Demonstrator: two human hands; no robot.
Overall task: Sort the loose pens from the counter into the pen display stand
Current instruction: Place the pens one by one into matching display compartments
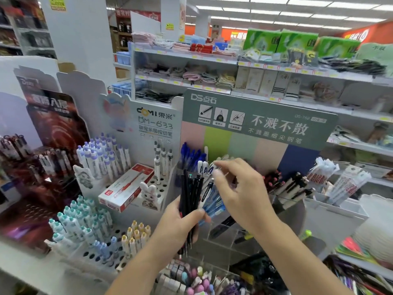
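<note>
Left hand (180, 223) grips a bundle of slim black plastic pens (190, 194) upright; right hand (238, 188), just beside, blurred, pinches a blue-capped pen (212, 195) in the bundle.

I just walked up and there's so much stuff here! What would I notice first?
Right in the middle, the left hand grips a bundle of dark pens, with the right hand reaching over them. Behind stands a grey-green sign with big white letters, and at the left, rows of pastel-capped pens stand upright in a white stand.
</note>
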